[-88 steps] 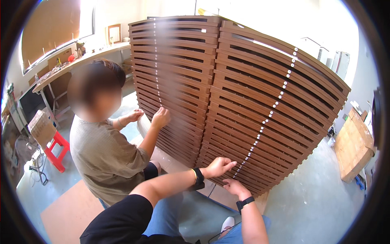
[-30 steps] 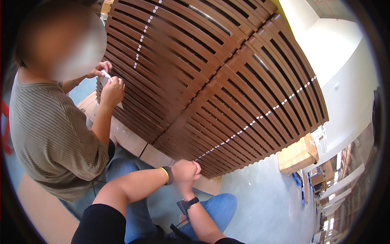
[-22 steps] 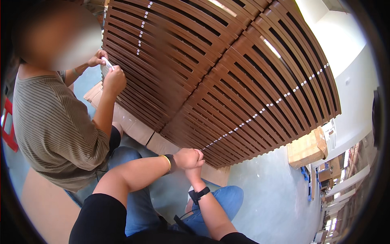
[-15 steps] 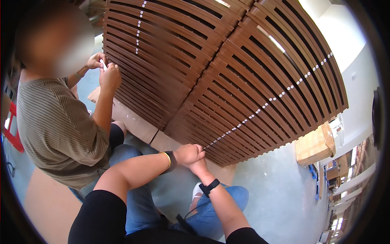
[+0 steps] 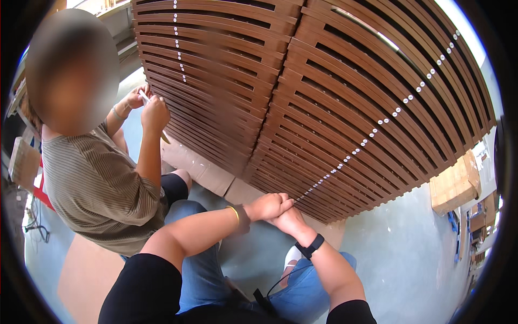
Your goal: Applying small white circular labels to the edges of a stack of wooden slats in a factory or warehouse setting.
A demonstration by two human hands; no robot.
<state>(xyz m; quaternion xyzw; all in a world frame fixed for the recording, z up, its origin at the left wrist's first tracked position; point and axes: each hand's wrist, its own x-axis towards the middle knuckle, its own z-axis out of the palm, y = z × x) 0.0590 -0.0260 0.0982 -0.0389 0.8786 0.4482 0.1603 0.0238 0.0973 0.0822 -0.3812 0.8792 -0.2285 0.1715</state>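
My left hand (image 5: 266,206) is closed in a fist against my right hand (image 5: 291,220), which is also closed. The two meet at the low near corner of a stack of brown slatted panels (image 5: 345,127), beside the lower end of a row of small white round dots (image 5: 347,158). Whatever lies between my fingers is hidden. A yellow band circles my left wrist, and a black watch (image 5: 311,247) sits on my right. To the left, another person's hands (image 5: 156,112) hold a thin white strip (image 5: 144,96) near the neighbouring stack (image 5: 216,70).
Close on my left crouches the person in a striped brown top (image 5: 102,189). Flat cardboard (image 5: 202,171) lies under the stacks' near edge. On the right, a cardboard-coloured box (image 5: 456,183) stands on the grey floor (image 5: 399,254). A tan sheet (image 5: 89,275) lies at lower left.
My view has shifted, so the stacks and my arms sit differently in it. My hands remain together at the same corner. The other person's hands have turned slightly around the white strip.
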